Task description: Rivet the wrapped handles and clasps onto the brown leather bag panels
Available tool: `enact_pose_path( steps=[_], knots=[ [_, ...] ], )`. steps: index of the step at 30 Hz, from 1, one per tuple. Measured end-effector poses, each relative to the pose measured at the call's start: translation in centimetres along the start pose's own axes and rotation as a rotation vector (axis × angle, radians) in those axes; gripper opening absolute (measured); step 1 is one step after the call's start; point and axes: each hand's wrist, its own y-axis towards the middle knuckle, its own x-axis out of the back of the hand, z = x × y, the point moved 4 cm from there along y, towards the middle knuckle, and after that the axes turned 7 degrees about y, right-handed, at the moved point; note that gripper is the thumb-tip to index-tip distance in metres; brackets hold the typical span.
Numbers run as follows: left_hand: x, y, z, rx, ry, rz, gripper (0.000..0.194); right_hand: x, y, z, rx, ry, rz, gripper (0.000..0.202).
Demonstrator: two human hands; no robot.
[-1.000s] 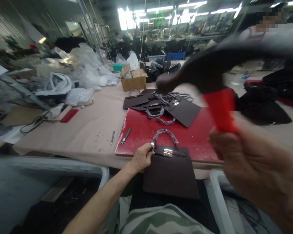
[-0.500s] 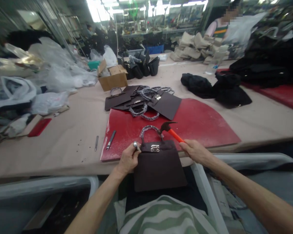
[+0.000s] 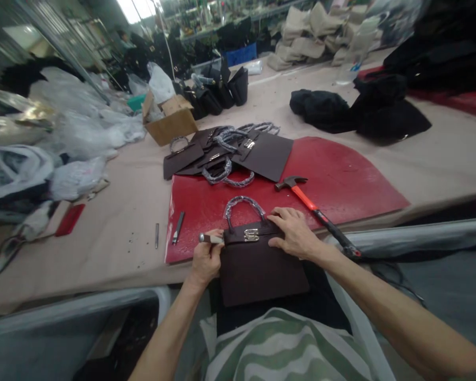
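1. Dark brown bag (image 3: 262, 278) straddles the near edge of the red board (image 3: 333, 174), the landmark here; its lower part overhangs towards the lap.
2. Left hand (image 3: 207, 262): fingers closed round a metal-capped tool (image 3: 211, 239) at the bag's upper left corner.
3. Right hand (image 3: 297, 233): fingers partly open, spread over the bag's upper right corner, apparently steadying it.
4. Done, as far as shows: the silvery clasp (image 3: 251, 235) and the film-wrapped handle (image 3: 244, 200) are in place. The bag looks well advanced; what remains at its corners, I cannot tell.
5. The hammer (image 3: 304, 198) lies with its head on the board, its grip crossing the near edge (nobody is holding it).
6. Similar bags (image 3: 266, 156) lie piled at the board's far left, on the bench (image 3: 119, 222); their exact state is unclear.
7. No brand is readable; the blue marking on the bottle (image 3: 351, 61), beyond the board, is blurred.
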Motion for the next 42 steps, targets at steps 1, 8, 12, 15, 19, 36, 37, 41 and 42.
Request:
enact_pose_path(
  steps=[1,8,12,15,19,36,37,41,42],
  knots=[
    [0.1,0.0,0.0,0.01,0.008,-0.01,0.013,-0.5,-0.1,-0.3,-0.004,0.022,-0.002,0.059],
    [0.4,-0.1,-0.3,0.023,0.018,-0.018,0.01,-1.0,-0.7,-2.2,0.049,0.149,0.011,0.068],
    [0.4,-0.1,-0.4,0.031,0.041,0.003,0.009,-0.4,-1.2,-2.1,-0.039,0.082,-0.071,0.066],
    [0.5,-0.1,-0.4,0.024,0.081,0.017,0.01,-0.4,-1.6,-2.1,-0.032,0.047,-0.062,0.074],
    [0.6,0.0,-0.7,0.014,0.095,0.01,0.009,-0.7,-1.8,-2.3,-0.023,0.044,-0.06,0.082],
    [0.4,-0.5,-0.6,0.042,0.099,-0.02,0.009,-0.9,-1.3,-3.0,-0.015,0.044,-0.113,0.067],
    [0.4,-0.6,-0.6,0.046,0.103,-0.024,0.009,-1.0,-1.3,-2.9,-0.028,0.06,-0.119,0.066],
    [0.3,-0.9,-0.3,0.073,0.096,-0.019,0.007,-0.9,-1.2,-2.8,-0.079,0.128,-0.123,0.062],
    [0.3,-1.0,-0.3,0.084,0.089,-0.02,0.007,-0.9,-1.2,-2.8,-0.086,0.139,-0.122,0.061]
  ],
)
